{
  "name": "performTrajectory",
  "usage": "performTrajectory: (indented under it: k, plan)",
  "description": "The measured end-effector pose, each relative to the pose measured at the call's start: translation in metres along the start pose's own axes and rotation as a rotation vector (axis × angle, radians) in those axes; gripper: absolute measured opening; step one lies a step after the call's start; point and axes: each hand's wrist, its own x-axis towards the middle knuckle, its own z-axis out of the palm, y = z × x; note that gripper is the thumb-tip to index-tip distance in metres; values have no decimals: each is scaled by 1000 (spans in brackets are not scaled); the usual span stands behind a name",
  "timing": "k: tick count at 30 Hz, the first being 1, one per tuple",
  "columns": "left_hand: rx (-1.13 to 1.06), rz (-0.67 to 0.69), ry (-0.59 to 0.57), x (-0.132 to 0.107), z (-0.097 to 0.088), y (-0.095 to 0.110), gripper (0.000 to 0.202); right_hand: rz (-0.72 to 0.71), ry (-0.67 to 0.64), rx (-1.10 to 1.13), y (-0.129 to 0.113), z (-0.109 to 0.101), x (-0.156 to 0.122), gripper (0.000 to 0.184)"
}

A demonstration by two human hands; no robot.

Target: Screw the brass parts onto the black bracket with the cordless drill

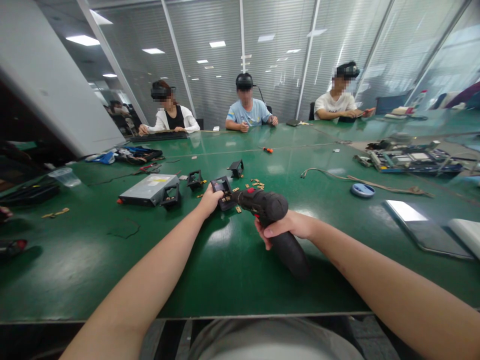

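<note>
My right hand [279, 227] is closed round the handle of a black cordless drill [264, 204] with red accents, its nose pointing left. Pinched in my left hand [210, 199] is a black plastic housing [227, 200] with small brass-coloured parts on it. The drill's front end meets or nearly meets this housing; the exact contact is too small to tell. Loose brass pieces [256, 183] lie just beyond the drill. Similar black housings stand close by: one behind [236, 168], and two to the left, a farther one [194, 180] and a nearer one [171, 196].
A silver disc drive [150, 189] lies to the left, near a clear plastic cup [65, 176]. On the right are a round blue-white tin [362, 190], a tablet-like slab [427, 227], cables and circuit boards [416, 159]. Three people sit across the green table [210, 280].
</note>
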Motion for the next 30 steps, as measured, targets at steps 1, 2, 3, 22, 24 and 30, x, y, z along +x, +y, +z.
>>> performTrajectory:
  k: [1,2,3,22,24,30]
  plan:
    - [3,2,-2,1,0,-1,35,18,0,17,-1,1,0,38]
    - [5,3,-3,1,-1,-1,35,39,7,28,-2,2,-1,41]
    - [5,2,-6,1,-1,-1,35,62,19,35,-4,3,-2,45]
    - [1,30,-5,6,-2,-8,36,52,362,188,-17,25,-6,39]
    - [1,22,-3,8,-3,-11,37,32,373,185,-17,26,-5,37]
    - [1,16,-12,10,-4,-14,38,29,399,113,-17,29,-3,36]
